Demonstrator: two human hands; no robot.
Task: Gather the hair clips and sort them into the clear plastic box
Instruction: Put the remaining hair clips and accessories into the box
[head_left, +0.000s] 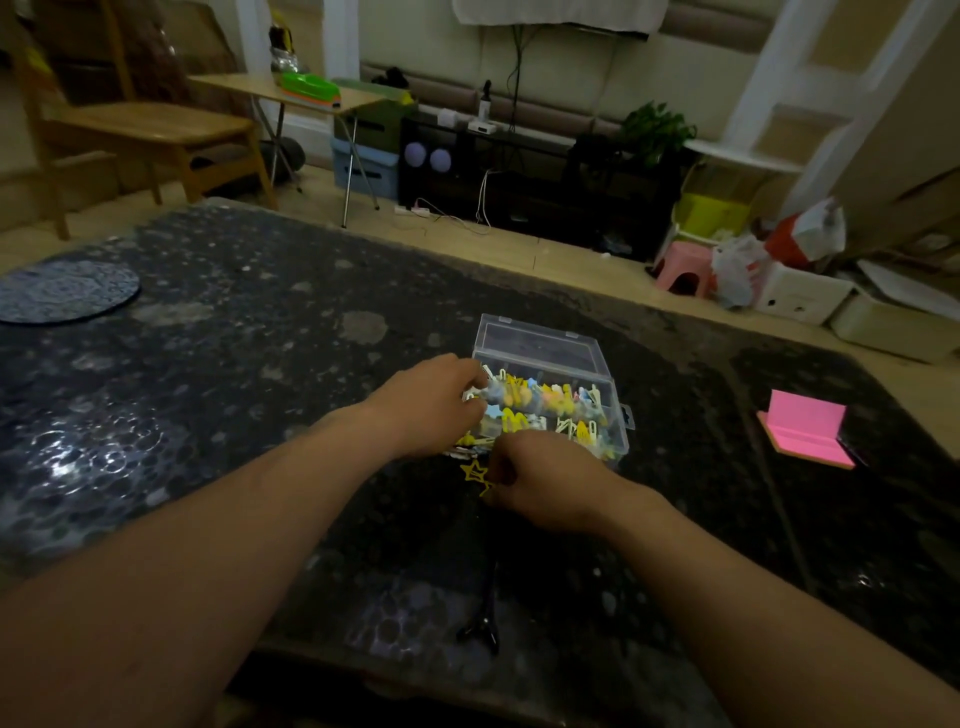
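Observation:
The clear plastic box stands in the middle of the dark table with its lid swung open behind it. Several small hair clips in yellow, white, blue and orange fill its compartments. My left hand rests palm down over the box's left end, its fingertips on the clips there. My right hand is at the box's near edge, fingers curled on a yellow star-shaped clip that sticks out to its left. A long black hair clip lies on the table nearer to me.
A pink phone stand with a dark phone sits at the right of the table. A round dark mat lies at the far left. Beyond the table are a wooden chair, a pink stool and boxes on the floor.

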